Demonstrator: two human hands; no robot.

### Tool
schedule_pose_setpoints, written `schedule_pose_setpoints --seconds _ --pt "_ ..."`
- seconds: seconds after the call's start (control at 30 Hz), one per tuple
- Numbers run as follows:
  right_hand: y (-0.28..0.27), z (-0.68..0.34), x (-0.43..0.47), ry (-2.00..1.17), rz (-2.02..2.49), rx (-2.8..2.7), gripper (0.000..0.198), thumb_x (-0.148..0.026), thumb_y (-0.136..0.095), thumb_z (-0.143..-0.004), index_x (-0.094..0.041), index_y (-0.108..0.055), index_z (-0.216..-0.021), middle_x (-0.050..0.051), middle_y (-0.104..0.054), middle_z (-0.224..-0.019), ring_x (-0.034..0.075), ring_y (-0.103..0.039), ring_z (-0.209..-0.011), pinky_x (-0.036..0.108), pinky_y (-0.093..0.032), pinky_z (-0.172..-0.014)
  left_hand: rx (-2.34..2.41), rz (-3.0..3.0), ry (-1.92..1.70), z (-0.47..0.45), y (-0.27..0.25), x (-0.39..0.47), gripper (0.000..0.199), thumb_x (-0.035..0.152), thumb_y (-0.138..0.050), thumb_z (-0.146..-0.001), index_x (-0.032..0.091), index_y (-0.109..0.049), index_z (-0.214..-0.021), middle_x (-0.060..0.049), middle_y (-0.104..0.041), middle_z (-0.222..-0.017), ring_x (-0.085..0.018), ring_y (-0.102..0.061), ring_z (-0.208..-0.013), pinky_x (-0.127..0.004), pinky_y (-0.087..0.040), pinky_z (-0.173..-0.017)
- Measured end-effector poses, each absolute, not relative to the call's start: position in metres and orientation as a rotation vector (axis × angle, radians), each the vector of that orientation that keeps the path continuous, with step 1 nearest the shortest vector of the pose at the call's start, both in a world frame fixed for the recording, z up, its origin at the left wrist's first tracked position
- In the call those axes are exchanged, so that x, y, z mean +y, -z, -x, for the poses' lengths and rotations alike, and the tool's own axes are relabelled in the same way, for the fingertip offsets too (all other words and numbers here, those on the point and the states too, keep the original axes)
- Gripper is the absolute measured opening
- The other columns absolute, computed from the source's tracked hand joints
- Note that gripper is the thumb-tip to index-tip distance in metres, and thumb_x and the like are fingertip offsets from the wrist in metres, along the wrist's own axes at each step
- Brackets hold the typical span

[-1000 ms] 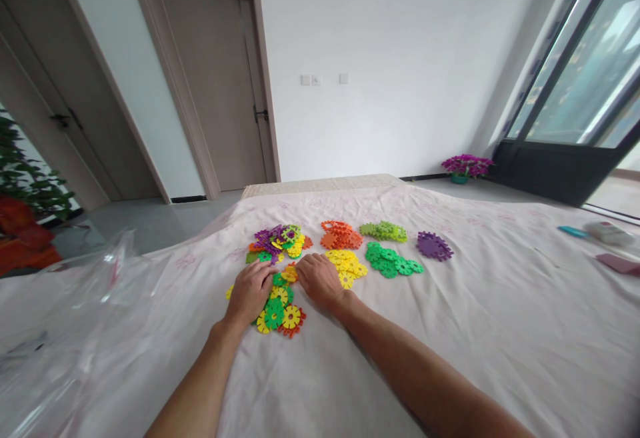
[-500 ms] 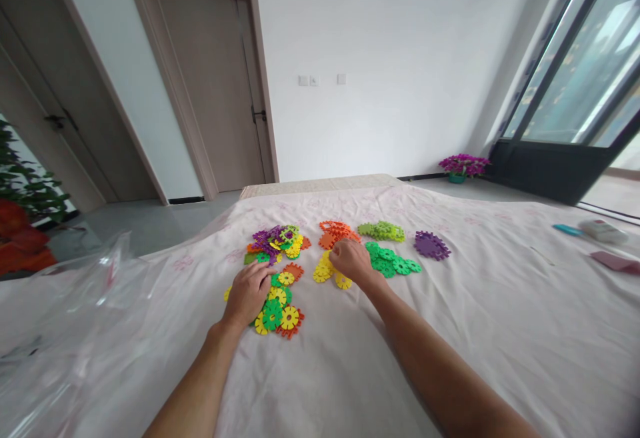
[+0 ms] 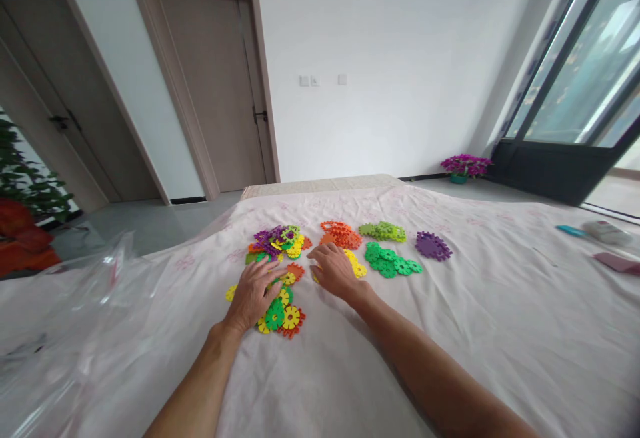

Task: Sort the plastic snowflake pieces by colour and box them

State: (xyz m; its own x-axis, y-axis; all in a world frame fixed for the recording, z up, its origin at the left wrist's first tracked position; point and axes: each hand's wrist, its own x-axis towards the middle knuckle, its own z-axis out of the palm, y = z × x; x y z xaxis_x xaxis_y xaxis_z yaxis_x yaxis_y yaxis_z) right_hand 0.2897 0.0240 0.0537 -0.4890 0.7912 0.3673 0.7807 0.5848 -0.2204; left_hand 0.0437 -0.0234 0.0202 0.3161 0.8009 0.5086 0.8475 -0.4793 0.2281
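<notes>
My left hand [image 3: 255, 293] rests with fingers spread over a mixed heap of plastic gear-shaped discs, green [image 3: 275, 315], yellow [image 3: 291, 317] and orange [image 3: 295, 271]. Just beyond its fingertips lies another mixed heap, topped by purple discs [image 3: 270, 241]. My right hand [image 3: 334, 269] hovers or rests over the yellow discs [image 3: 356, 264], its fingers apart and pointing left. Nothing shows between its fingers. Behind it sit orange discs [image 3: 343, 235]. To its right are green discs [image 3: 390, 260], light green discs [image 3: 383, 231] and purple discs [image 3: 433, 245], each colour in its own pile.
A pale cloth [image 3: 475, 331] covers the surface. Crumpled clear plastic [image 3: 65, 338] lies at the left. On the right are a blue item [image 3: 571, 231], a whitish object [image 3: 607, 232] and a dull red piece [image 3: 617, 263]. A flower pot [image 3: 459, 177] stands on the floor beyond.
My right hand has moved left and its closed fingers have opened, uncovering the right-hand yellow discs. My left hand has shifted slightly right, with its fingers spreading over the near heap.
</notes>
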Motion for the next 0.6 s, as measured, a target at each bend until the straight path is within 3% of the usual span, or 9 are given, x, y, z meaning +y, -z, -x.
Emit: schedule_pose_setpoints --seconds 0.13,0.27,0.43,0.6 --pt "-0.045 -0.268 0.011 -0.039 1.005 -2.531 0.031 -0.026 -0.055 -0.094 -0.025 -0.062 -0.124 0.005 -0.066 -0.121 0.021 -0.050 -0.118 0.034 -0.035 -0.101 -1.518 2.605 0.772 -0.048 -0.025 -0.027 0.031 0.036 -0.049 -0.095 0.038 -0.069 -0.119 0.001 -0.066 -0.129 -0.025 -0.049 -0.133 -0.055 -0.029 -0.115" --pt "-0.042 -0.261 0.009 -0.017 1.027 -2.591 0.021 -0.034 -0.055 -0.096 -0.022 -0.069 -0.105 0.005 -0.069 -0.105 0.020 -0.055 -0.107 0.032 -0.037 -0.094 -1.591 2.556 0.807 -0.050 -0.028 -0.028 0.029 0.033 -0.049 -0.094 0.032 -0.072 -0.111 -0.001 -0.072 -0.119 -0.025 -0.055 -0.126 -0.054 -0.027 -0.115" --pt "-0.044 -0.262 0.012 0.121 1.132 -2.630 0.029 -0.044 -0.056 -0.095 -0.019 -0.071 -0.093 0.008 -0.067 -0.094 0.021 -0.055 -0.096 0.032 -0.038 -0.083 -1.642 2.486 0.866 -0.051 -0.030 -0.028 0.024 0.029 -0.051 -0.091 0.029 -0.072 -0.101 -0.002 -0.074 -0.110 -0.022 -0.063 -0.110 -0.051 -0.025 -0.115" --pt "-0.044 -0.263 0.014 0.205 1.046 -2.713 0.022 -0.028 -0.052 -0.098 -0.018 -0.070 -0.092 0.008 -0.066 -0.092 0.021 -0.055 -0.090 0.032 -0.036 -0.080 -1.691 2.347 0.853 -0.051 -0.030 -0.029 0.021 0.029 -0.050 -0.091 0.027 -0.071 -0.091 -0.002 -0.074 -0.096 -0.022 -0.065 -0.094 -0.048 -0.030 -0.111"
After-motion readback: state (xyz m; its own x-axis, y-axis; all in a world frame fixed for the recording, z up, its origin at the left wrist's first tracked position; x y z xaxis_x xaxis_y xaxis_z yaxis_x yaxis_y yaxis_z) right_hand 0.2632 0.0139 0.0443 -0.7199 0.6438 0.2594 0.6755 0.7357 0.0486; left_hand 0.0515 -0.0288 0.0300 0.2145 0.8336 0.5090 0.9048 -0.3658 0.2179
